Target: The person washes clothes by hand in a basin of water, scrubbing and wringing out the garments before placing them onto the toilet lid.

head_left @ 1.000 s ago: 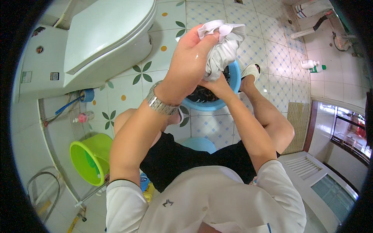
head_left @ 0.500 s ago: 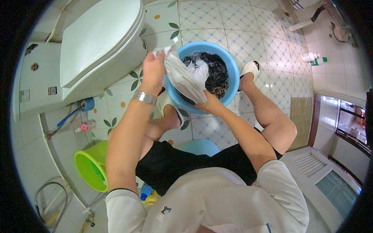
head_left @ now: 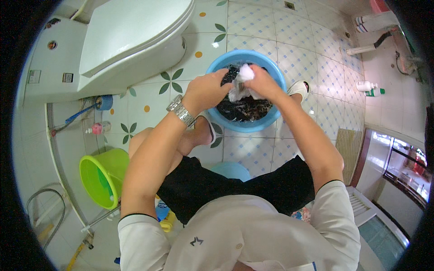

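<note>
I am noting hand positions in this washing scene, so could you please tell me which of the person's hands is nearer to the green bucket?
Left. The left hand is over the blue basin's left side, toward the green bucket at lower left. The right hand is further right, holding the white cloth.

We are in a home bathroom: a white toilet (head_left: pixel 131 40), patterned floor tiles (head_left: pixel 312 58), and a green bucket (head_left: pixel 101 180) beside wall pipes.
</note>
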A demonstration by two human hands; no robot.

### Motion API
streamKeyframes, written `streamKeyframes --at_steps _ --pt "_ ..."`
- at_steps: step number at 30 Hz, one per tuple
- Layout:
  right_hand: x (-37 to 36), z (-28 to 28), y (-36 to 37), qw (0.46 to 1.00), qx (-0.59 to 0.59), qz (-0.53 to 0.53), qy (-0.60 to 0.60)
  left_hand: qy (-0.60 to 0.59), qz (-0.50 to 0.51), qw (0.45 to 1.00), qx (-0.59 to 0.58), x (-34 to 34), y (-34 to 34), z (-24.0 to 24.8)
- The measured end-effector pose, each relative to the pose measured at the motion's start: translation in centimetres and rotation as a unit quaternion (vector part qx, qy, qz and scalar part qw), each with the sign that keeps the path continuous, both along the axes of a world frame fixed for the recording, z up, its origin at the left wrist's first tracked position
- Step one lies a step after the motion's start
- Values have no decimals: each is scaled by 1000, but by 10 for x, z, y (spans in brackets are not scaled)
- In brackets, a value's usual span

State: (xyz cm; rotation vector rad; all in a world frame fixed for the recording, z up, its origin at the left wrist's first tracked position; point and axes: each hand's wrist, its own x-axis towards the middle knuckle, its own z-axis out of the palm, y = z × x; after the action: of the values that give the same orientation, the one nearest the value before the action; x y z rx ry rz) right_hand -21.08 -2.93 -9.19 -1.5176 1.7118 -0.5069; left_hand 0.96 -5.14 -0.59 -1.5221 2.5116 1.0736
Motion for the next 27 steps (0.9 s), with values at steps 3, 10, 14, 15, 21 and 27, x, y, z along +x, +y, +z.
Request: streamKeyframes --at_steps 3,10,14,15,21,27 --pt "-7 35 -33 1000 -11 -4 -15 -9 -47 999 8 9 6 23" --pt "2 -44 -36 997 -53 -49 -1 -21 -95 995 23 37 32 34" --pt "-8 -174 -7 963 -66 -94 246 -28 -172 985 14 19 19 10" --pt "-2 -182 -4 965 -63 -86 238 -30 -186 982 29 21 22 12" --pt "18 -209 34 964 -27 157 213 -41 -215 972 80 9 10 33" --pt "-19 -200 -10 984 135 56 101 22 -223 970 97 5 11 33"
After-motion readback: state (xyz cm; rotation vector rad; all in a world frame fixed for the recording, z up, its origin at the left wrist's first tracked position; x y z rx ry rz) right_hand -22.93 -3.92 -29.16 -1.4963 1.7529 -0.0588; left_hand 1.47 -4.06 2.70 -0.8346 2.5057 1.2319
